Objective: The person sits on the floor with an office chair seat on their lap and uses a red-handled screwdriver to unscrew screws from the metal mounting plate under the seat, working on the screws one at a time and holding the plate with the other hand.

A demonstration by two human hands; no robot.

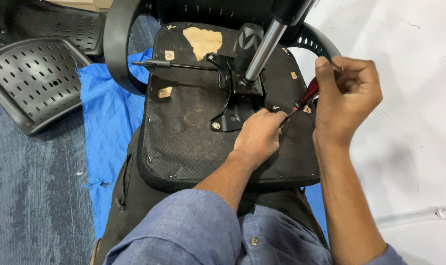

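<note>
The office chair seat (193, 127) lies upside down across the person's lap, its black fabric underside facing the camera. The black metal mounting plate (232, 105) sits near the seat centre, with the chrome gas lift column (264, 49) rising from it toward the top of the frame and a thin adjustment lever (181, 65) running out to the left.

The right hand (348, 95) is clenched around the red handle of a screwdriver (307, 94), the shaft angled down toward the plate's right edge. The left hand (258, 137) rests knuckles-up on the seat just beside the tip, fingers curled in; what its grip holds, if anything, cannot be told (the fingertips are tucked under).

Handling judgement:
- The seat looks stiff and moderately heavy, with a rigid wooden base showing through a torn patch (203, 41) of the fabric. It should be taken by the padded rim, not by the lever.
- The column looks smooth and likely slippery; the plate gives a firmer hold.
- The small screws are easily dropped.

Hard to make out:
- The screwdriver tip and the screw it meets are hidden between the 2 hands.
- The column's upper end is cut off by the frame.
- A curved armrest (117, 44) passes behind the seat's left corner, and 2 perforated black plastic panels (34, 81) lie on the grey carpet beside a blue sheet (110, 118); their far edges are cropped
</note>
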